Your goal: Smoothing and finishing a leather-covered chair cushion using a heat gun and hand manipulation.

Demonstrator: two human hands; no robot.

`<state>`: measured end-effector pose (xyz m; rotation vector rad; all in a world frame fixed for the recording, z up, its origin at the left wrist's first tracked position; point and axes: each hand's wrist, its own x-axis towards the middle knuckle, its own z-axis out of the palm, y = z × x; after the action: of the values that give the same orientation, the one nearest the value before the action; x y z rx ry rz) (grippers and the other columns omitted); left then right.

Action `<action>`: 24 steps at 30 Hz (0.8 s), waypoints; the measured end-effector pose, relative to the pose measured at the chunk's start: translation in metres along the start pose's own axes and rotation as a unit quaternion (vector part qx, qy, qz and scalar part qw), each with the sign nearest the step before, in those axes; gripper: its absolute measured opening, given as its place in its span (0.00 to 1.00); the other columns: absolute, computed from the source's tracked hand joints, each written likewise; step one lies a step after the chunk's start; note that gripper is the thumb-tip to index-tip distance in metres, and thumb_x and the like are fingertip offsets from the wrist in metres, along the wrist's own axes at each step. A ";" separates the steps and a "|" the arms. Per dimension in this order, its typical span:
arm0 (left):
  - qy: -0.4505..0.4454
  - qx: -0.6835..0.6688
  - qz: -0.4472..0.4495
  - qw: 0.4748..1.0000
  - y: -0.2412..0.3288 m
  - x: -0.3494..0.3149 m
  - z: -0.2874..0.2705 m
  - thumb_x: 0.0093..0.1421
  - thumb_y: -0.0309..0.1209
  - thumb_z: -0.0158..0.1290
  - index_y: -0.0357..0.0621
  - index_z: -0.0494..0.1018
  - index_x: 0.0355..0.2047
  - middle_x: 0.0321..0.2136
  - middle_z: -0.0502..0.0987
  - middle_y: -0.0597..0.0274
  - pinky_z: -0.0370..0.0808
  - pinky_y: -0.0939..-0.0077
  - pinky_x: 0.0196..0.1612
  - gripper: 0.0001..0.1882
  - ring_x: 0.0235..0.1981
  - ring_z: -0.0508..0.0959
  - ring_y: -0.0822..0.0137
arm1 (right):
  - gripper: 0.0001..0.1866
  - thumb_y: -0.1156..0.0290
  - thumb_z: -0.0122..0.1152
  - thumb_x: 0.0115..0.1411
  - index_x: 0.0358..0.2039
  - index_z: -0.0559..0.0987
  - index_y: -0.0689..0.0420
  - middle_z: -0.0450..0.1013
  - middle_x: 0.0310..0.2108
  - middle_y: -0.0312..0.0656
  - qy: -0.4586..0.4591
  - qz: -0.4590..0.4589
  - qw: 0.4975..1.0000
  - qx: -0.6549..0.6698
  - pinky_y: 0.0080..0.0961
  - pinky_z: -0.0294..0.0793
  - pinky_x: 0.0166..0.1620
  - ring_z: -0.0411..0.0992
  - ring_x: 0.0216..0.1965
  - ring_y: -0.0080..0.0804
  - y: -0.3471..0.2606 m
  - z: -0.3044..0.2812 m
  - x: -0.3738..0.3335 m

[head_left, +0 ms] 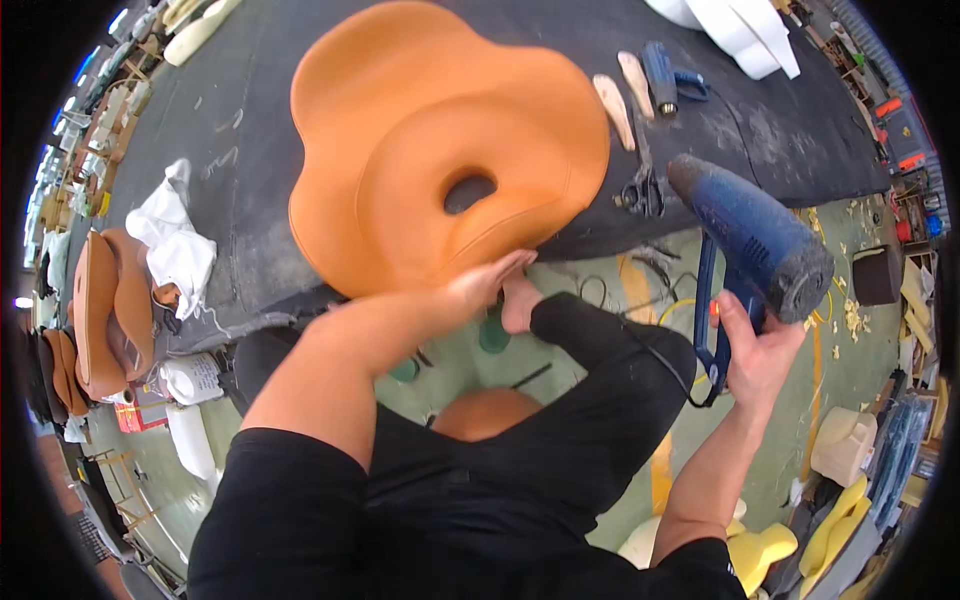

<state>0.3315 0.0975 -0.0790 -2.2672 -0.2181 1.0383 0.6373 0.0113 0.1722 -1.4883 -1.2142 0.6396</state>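
An orange leather-like seat cushion (pixel 400 130) with a round hole near its front lies on the dark-covered table. My left hand (pixel 492 278) is at the cushion's near edge, its fingers stretched out flat and slightly blurred; it seems to touch the underside of the rim. To the right, my right hand (pixel 757 350) is wrapped round the handle of a blue heat gun (pixel 755 225). The gun is held up beyond the table's near edge, its nozzle pointing up and left, apart from the cushion. A cord hangs from its handle.
On the table (pixel 250 90) lie scissors (pixel 645 190), two pale wooden tools (pixel 614 108), a second heat gun (pixel 660 78), a white cloth (pixel 178 225) and white shaped pieces (pixel 745 35). Brown cushions (pixel 100 310) stand at left; yellow foam (pixel 765 550) lies at lower right.
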 end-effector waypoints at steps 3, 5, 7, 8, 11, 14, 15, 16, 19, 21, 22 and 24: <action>0.075 -0.230 0.017 0.970 0.080 -0.036 0.038 0.71 0.43 0.47 0.43 0.77 0.66 0.75 0.64 0.43 0.34 0.32 0.80 0.28 0.80 0.51 0.42 | 0.20 0.85 0.73 0.60 0.52 0.79 0.73 0.81 0.43 0.45 -0.007 0.000 1.000 0.016 0.26 0.81 0.38 0.79 0.35 0.28 -0.007 -0.010 0.000; 0.040 -0.306 0.049 0.950 0.115 -0.062 0.048 0.68 0.44 0.52 0.43 0.78 0.64 0.72 0.68 0.43 0.41 0.32 0.79 0.29 0.77 0.59 0.44 | 0.20 0.86 0.71 0.61 0.53 0.78 0.72 0.81 0.45 0.48 0.013 -0.043 0.997 0.063 0.27 0.82 0.37 0.79 0.35 0.29 0.000 -0.013 0.002; -0.081 -0.455 0.077 0.884 0.106 -0.085 0.032 0.65 0.48 0.58 0.44 0.76 0.64 0.67 0.74 0.43 0.55 0.33 0.75 0.32 0.71 0.71 0.46 | 0.18 0.85 0.69 0.63 0.53 0.79 0.71 0.81 0.43 0.49 0.045 -0.073 0.993 0.079 0.27 0.82 0.35 0.80 0.34 0.30 0.003 -0.018 0.004; -0.156 -0.554 0.064 0.815 0.095 -0.099 0.026 0.63 0.50 0.61 0.44 0.76 0.65 0.64 0.77 0.43 0.63 0.35 0.72 0.34 0.67 0.76 0.47 | 0.18 0.84 0.68 0.64 0.53 0.79 0.71 0.82 0.42 0.50 0.058 -0.066 0.991 0.101 0.27 0.81 0.34 0.80 0.33 0.30 0.003 -0.016 0.006; -0.185 -0.696 -0.071 0.690 0.099 -0.121 0.044 0.61 0.55 0.64 0.42 0.75 0.64 0.57 0.82 0.40 0.75 0.44 0.63 0.38 0.59 0.82 0.44 | 0.16 0.74 0.65 0.69 0.53 0.78 0.69 0.83 0.40 0.54 0.103 -0.068 0.981 0.149 0.25 0.81 0.32 0.82 0.30 0.33 -0.002 -0.010 0.014; -0.026 -0.772 -0.209 0.600 0.098 -0.127 0.051 0.60 0.54 0.66 0.35 0.78 0.52 0.45 0.84 0.38 0.80 0.49 0.54 0.34 0.48 0.84 0.36 | 0.20 0.65 0.57 0.74 0.58 0.76 0.69 0.82 0.47 0.55 0.117 -0.077 0.967 0.215 0.25 0.83 0.35 0.83 0.36 0.35 0.002 -0.015 0.023; -0.105 -0.837 -0.206 0.495 0.085 -0.123 0.050 0.60 0.54 0.67 0.32 0.73 0.65 0.50 0.84 0.37 0.80 0.57 0.59 0.43 0.55 0.84 0.44 | 0.22 0.63 0.55 0.76 0.59 0.75 0.69 0.82 0.50 0.56 0.116 -0.077 0.959 0.247 0.25 0.83 0.37 0.83 0.40 0.34 0.005 -0.020 0.024; -0.103 -0.837 -0.217 0.492 0.098 -0.124 0.062 0.60 0.54 0.67 0.32 0.73 0.65 0.50 0.84 0.37 0.80 0.57 0.59 0.43 0.55 0.84 0.44 | 0.25 0.60 0.50 0.77 0.62 0.74 0.69 0.79 0.56 0.56 0.104 -0.076 0.953 0.274 0.24 0.83 0.40 0.83 0.46 0.35 0.007 -0.023 0.027; -0.033 -0.909 -0.301 0.286 0.138 -0.131 0.095 0.61 0.47 0.68 0.31 0.67 0.70 0.56 0.82 0.41 0.79 0.48 0.59 0.45 0.56 0.84 0.47 | 0.29 0.59 0.49 0.77 0.68 0.71 0.70 0.78 0.58 0.55 0.133 -0.070 0.912 0.382 0.25 0.82 0.43 0.81 0.47 0.35 -0.010 -0.001 0.028; -0.093 -0.950 -0.296 -0.022 0.108 -0.128 0.075 0.61 0.43 0.69 0.36 0.59 0.75 0.64 0.77 0.45 0.76 0.37 0.57 0.48 0.59 0.81 0.48 | 0.30 0.58 0.49 0.77 0.68 0.70 0.70 0.78 0.59 0.54 0.120 -0.095 0.905 0.396 0.26 0.82 0.46 0.80 0.48 0.34 -0.019 -0.025 0.026; -0.061 -0.940 -0.321 -0.096 0.128 -0.140 0.101 0.64 0.33 0.63 0.42 0.52 0.78 0.67 0.73 0.47 0.72 0.27 0.58 0.47 0.60 0.80 0.46 | 0.30 0.59 0.49 0.77 0.68 0.70 0.70 0.78 0.59 0.53 0.096 -0.100 0.902 0.408 0.27 0.82 0.47 0.80 0.48 0.33 -0.022 -0.018 0.028; 0.079 -0.902 -0.379 -0.191 0.130 -0.146 0.114 0.60 0.21 0.55 0.42 0.57 0.76 0.66 0.73 0.48 0.68 0.28 0.64 0.42 0.62 0.78 0.49 | 0.29 0.59 0.49 0.77 0.68 0.70 0.70 0.79 0.57 0.52 0.124 -0.094 0.906 0.393 0.26 0.82 0.46 0.80 0.48 0.32 -0.034 -0.007 0.026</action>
<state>0.1360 -0.0083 -0.1222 0.2657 1.4386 0.7550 0.6410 0.0297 0.2111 -0.7298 -0.7443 0.6736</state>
